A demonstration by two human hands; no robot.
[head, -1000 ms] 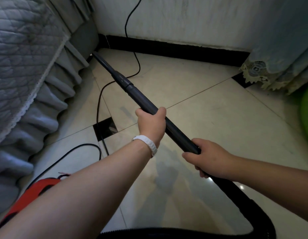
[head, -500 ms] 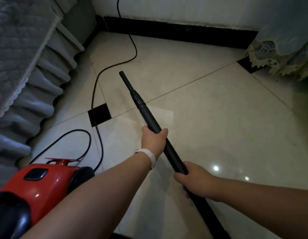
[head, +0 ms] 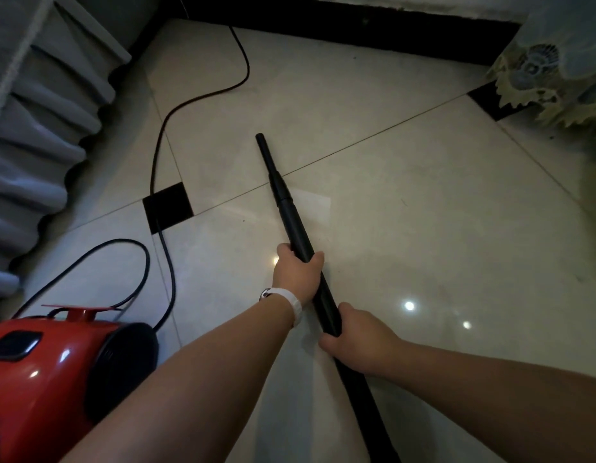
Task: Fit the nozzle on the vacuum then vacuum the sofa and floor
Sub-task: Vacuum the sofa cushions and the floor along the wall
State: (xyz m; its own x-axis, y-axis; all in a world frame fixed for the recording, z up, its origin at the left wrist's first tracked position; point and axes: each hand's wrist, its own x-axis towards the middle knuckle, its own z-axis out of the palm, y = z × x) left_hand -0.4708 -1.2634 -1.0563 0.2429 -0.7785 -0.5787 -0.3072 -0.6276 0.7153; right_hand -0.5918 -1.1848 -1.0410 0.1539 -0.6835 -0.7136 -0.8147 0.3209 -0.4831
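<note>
A long black vacuum wand runs from bottom centre up to a narrow nozzle tip over the pale tiled floor. My left hand, with a white wristband, grips the wand at mid length. My right hand grips it lower, where the black hose begins. The red vacuum body sits on the floor at lower left. The sofa's grey skirted cover hangs along the left edge.
A black power cord snakes from the wall across the floor and loops beside the vacuum body. A black skirting board runs along the far wall. A lace-edged curtain hangs at upper right.
The nozzle tip has come away from under the sofa's edge and back toward the open floor. The view has dropped, bringing the red vacuum body into sight.
</note>
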